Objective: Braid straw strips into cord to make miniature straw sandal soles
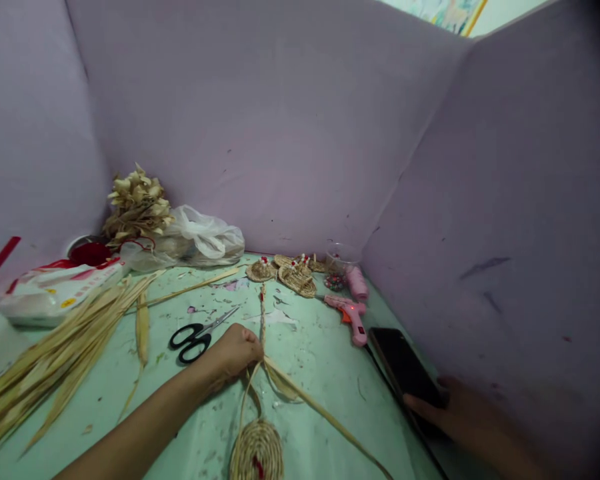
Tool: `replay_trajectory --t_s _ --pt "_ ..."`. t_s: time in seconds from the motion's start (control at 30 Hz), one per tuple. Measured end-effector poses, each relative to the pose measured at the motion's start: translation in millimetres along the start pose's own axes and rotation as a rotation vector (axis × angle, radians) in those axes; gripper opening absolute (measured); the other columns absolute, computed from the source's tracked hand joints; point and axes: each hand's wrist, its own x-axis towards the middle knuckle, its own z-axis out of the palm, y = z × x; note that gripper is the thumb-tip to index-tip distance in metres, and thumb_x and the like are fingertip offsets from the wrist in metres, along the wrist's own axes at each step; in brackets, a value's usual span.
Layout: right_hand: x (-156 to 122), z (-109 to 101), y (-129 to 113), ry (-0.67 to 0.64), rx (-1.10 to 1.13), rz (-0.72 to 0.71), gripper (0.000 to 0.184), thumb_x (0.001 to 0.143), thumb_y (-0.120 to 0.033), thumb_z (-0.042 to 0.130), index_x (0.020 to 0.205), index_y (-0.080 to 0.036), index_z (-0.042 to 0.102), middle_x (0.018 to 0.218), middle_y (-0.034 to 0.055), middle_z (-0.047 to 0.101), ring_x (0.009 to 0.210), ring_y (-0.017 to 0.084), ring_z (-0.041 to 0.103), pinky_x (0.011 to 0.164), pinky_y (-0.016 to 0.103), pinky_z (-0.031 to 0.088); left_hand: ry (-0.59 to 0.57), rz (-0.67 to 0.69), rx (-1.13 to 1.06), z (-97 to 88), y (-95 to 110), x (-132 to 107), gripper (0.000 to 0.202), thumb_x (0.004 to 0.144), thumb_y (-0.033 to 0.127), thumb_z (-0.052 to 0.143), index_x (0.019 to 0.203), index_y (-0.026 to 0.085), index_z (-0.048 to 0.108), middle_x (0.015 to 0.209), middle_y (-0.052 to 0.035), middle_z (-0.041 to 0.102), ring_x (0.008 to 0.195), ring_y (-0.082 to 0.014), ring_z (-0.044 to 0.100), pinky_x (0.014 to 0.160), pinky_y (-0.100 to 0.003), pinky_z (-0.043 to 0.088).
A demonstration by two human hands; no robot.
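My left hand point(235, 353) is closed in a pinch on a braided straw cord point(263, 313) that runs away from me across the green table point(320, 347). Loose straw strips point(300, 393) trail from the pinch, and the cord leads down to a coiled oval straw mat point(257, 450) at the near edge. My right hand point(450, 407) rests at the lower right, fingers touching the near end of a black phone point(405, 367) that leans by the purple wall.
Black scissors point(196, 337) lie left of my left hand. A pink glue gun point(351, 317), small woven straw shoes point(290, 273), a bead cup point(336, 267), a straw bundle point(55, 353), dried husks point(137, 203) and plastic bags point(200, 240) surround the work area. Purple panels point(280, 120) enclose it.
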Motion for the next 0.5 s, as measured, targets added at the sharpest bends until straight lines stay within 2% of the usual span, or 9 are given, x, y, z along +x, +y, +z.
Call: replay_trajectory --t_s 0.13,0.27,0.33,0.4,0.5 --pt "-2.5 6.7 -13.6 -0.038 0.05 0.045 0.044 0.054 -0.049 0.061 0.079 -0.013 0.062 0.077 0.0157 0.067 0.073 0.032 0.062 0.061 0.039 0.045 0.0 -0.022 0.005 -0.2 3.9 -3.9 0.005 0.047 0.016 0.043 0.042 0.016 0.043 0.03 0.0062 0.029 0.028 -0.0044 0.019 0.032 -0.02 0.008" --pt "1.8 5.1 -19.9 0.114 0.151 -0.085 0.047 0.047 -0.039 0.068 0.089 -0.018 0.062 0.086 0.0117 0.067 0.082 0.03 0.061 0.066 0.036 0.045 -0.012 -0.014 0.002 0.4 4.0 -3.4 0.007 0.047 0.017 0.043 0.041 0.016 0.041 0.03 0.0063 0.029 0.028 -0.0042 0.018 0.033 -0.021 0.008" --pt "4.5 0.7 -22.3 0.152 0.146 -0.061 0.039 0.048 -0.04 0.066 0.081 -0.02 0.064 0.078 0.0105 0.067 0.077 0.031 0.061 0.064 0.038 0.044 -0.013 -0.007 0.003 0.6 1.8 -1.5 0.006 0.048 0.017 0.043 0.042 0.016 0.042 0.031 0.0062 0.03 0.029 -0.0042 0.019 0.033 -0.021 0.008" --pt "7.0 -4.5 -24.7 0.128 0.168 -0.007 0.027 0.054 -0.043 0.061 0.068 -0.02 0.064 0.067 0.0091 0.067 0.069 0.03 0.061 0.061 0.039 0.044 -0.012 0.004 -0.001 0.5 -0.7 0.3 0.006 0.048 0.017 0.043 0.043 0.016 0.043 0.033 0.006 0.031 0.029 -0.0041 0.019 0.034 -0.021 0.009" --pt "9.8 -7.3 -22.9 0.106 0.393 0.011 0.019 0.062 -0.04 0.057 0.061 -0.022 0.063 0.066 0.0065 0.067 0.071 0.027 0.062 0.064 0.037 0.047 -0.015 0.008 0.003 0.1 -2.1 0.5 0.005 0.048 0.017 0.043 0.044 0.015 0.044 0.033 0.0061 0.032 0.029 -0.004 0.019 0.034 -0.021 0.009"
